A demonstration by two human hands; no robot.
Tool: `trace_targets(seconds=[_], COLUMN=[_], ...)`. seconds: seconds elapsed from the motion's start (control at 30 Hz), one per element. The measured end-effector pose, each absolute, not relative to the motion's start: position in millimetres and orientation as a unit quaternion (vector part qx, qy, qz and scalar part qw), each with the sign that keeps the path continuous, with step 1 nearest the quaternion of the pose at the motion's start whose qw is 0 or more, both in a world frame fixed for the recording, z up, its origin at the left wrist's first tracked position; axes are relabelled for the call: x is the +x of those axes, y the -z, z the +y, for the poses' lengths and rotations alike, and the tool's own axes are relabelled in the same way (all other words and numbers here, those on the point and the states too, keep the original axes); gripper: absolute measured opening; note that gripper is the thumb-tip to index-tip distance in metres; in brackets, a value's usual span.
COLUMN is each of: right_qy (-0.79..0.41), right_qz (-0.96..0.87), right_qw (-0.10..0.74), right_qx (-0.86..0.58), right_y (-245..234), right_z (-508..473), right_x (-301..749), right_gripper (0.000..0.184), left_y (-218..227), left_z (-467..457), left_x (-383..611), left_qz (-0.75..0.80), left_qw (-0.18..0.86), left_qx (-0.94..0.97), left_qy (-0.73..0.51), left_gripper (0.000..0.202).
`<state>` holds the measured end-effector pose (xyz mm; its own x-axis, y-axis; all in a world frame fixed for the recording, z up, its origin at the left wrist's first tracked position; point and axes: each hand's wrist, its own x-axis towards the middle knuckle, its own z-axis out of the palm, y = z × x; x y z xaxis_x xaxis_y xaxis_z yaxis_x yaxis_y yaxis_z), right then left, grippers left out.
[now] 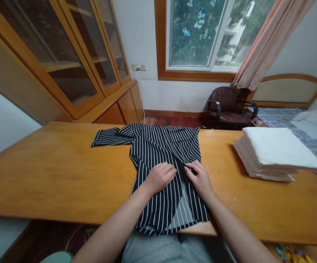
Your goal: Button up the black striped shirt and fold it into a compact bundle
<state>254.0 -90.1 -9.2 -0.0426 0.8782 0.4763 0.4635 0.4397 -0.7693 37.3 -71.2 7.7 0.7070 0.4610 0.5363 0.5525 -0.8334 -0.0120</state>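
A black shirt with white stripes (158,149) lies front up on the wooden table (51,175), collar far from me, one short sleeve stretched out to the left. Its lower hem hangs a little over the near edge, and the front is parted there. My left hand (160,177) rests on the left front panel with fingers curled, pinching the panel's edge. My right hand (201,179) is closed on the edge of the right front panel at the middle opening. Both hands meet at the placket.
A stack of folded white cloths (273,153) sits on the table's right side. Behind the table stand a dark armchair (226,104), a glass-door wooden cabinet (73,62) at the left, a window with a pink curtain (265,40), and a bed (298,124) at right.
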Motion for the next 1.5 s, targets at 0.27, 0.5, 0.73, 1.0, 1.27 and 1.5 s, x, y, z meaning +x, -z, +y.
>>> trace_targets(seconds=[0.27,0.5,0.73,1.0,1.27,1.5], right_qy=[-0.223,-0.262,-0.305,-0.361,-0.367,-0.362], right_qz=[-0.705,-0.708,-0.694,-0.669,-0.659,-0.672], right_qw=[0.482,0.461,0.45,0.434,0.451,0.441], right_qx=[-0.47,-0.467,-0.472,-0.483,-0.477,-0.472], right_y=[4.4,5.1,4.5,4.6,1.0,1.8], right_z=[-92.7,-92.3,-90.8,-87.3,-90.0,-90.2], right_x=[250.5,248.7,249.9,251.5,250.0,249.1], right_gripper=[0.021,0.024,0.025,0.027,0.028,0.031], left_y=[-8.9,-8.6,-9.2,-6.9,-7.0,-7.4], left_z=[-71.6,-71.5,-71.7,-70.9,-70.6,-70.9], left_x=[37.4,38.0,38.5,37.3,38.9,38.2], left_qz=[-0.278,-0.274,-0.271,-0.262,-0.252,-0.251], left_qw=[0.085,0.08,0.085,0.09,0.097,0.104], left_qx=[-0.919,-0.917,-0.913,-0.913,-0.914,-0.912], left_qy=[0.265,0.279,0.294,0.299,0.302,0.307], left_gripper=[0.016,0.015,0.015,0.016,0.011,0.012])
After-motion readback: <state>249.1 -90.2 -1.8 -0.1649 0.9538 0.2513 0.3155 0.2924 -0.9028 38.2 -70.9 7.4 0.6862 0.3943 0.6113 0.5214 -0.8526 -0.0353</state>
